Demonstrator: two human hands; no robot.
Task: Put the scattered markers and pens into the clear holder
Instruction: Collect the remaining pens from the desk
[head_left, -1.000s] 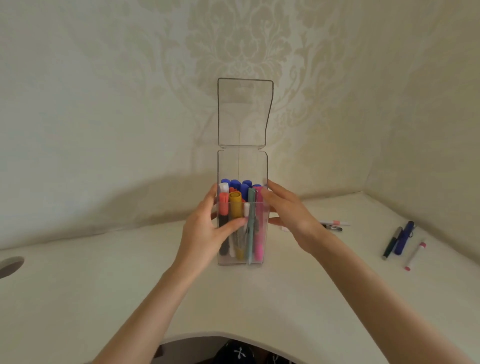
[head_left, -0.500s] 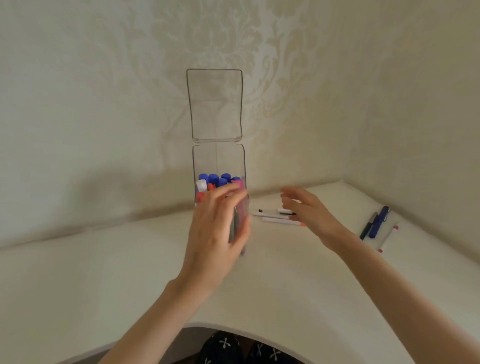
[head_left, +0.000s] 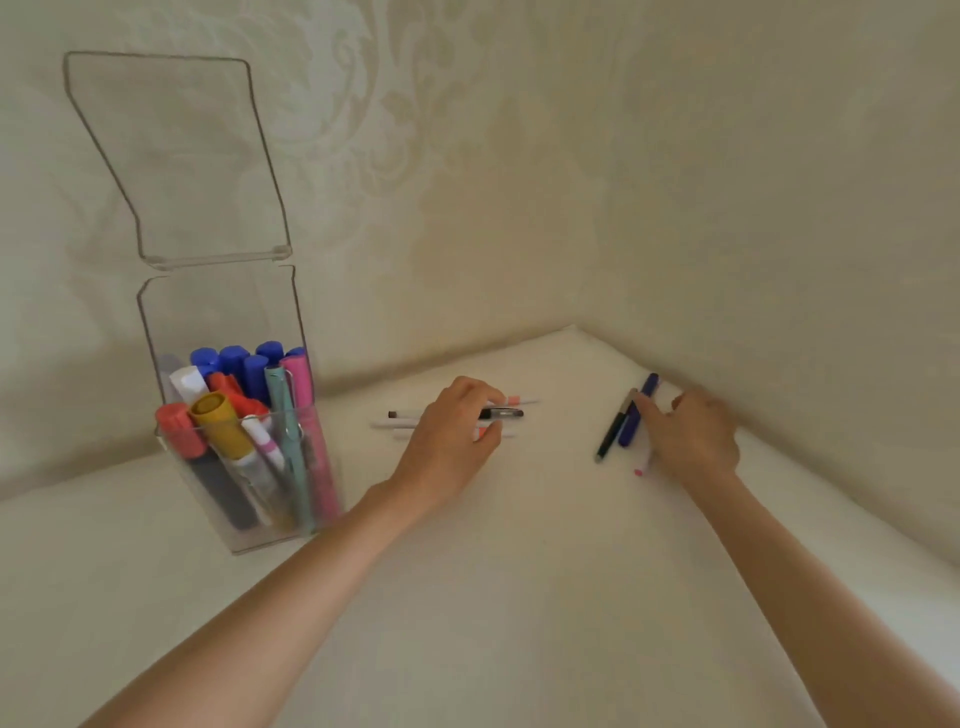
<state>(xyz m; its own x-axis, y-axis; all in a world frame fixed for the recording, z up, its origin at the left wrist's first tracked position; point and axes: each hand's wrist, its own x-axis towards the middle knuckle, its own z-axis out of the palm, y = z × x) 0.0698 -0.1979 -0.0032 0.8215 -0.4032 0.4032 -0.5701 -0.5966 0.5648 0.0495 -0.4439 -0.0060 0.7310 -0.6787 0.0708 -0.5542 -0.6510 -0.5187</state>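
Observation:
The clear holder (head_left: 218, 312) stands at the left on the white desk (head_left: 519, 571), its lid hinged up against the wall. Several markers (head_left: 244, 415) stand inside it. My left hand (head_left: 452, 441) lies over a bunch of thin pens (head_left: 405, 418) in the middle of the desk, fingers above and thumb below, closed around them. My right hand (head_left: 693, 441) rests near the corner, its fingertips touching a blue pen (head_left: 631, 431). A dark pen (head_left: 610, 431) lies beside it. A white marker with a pink end (head_left: 640, 470) pokes out from under my right hand.
Patterned walls (head_left: 727, 208) meet in a corner just behind the right-hand pens. The holder's raised lid (head_left: 171, 156) leans back against the left wall.
Both hands have left the holder. My left hand moved right onto the thin pens, my right hand reached to the pens by the corner, and the view swung right.

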